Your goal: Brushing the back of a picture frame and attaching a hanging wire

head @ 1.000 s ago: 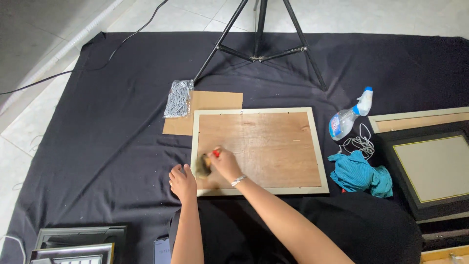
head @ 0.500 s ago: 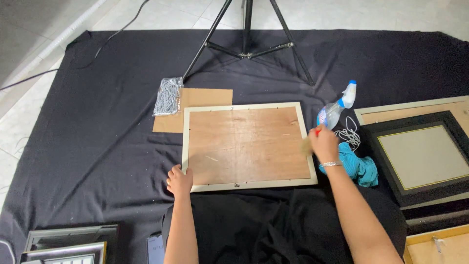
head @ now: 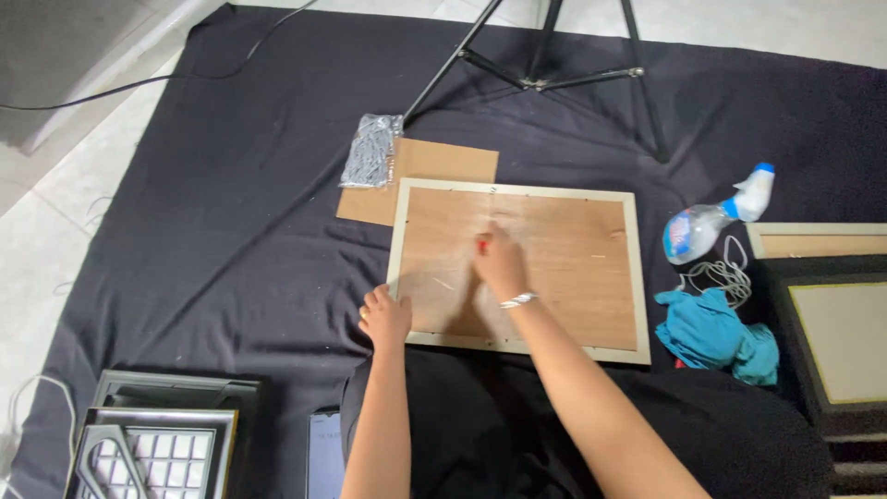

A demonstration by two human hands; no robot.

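while left hand [head: 384, 317] steadies frame [head: 515, 269], right hand [head: 499, 263] gripping red tool [head: 482, 244]

A black cloth [head: 231, 212] lay spread over a pale tiled floor [head: 55, 212] and carried nearly everything. At its middle lay a picture frame [head: 517, 268] face down, its brown backing board up, with a piece of brown cardboard [head: 434, 166] tucked partly under its far left corner. A clear bag of small metal parts [head: 371, 151] rested on that cardboard's left edge. To the right lay a spray bottle [head: 711, 222] on its side, a loose white cord [head: 725, 274] and a crumpled teal rag [head: 716, 334]. Dark frames [head: 832, 342] were stacked at the right edge, more frames [head: 157, 434] at the near left. A black tripod [head: 554, 74] stood on the far side.
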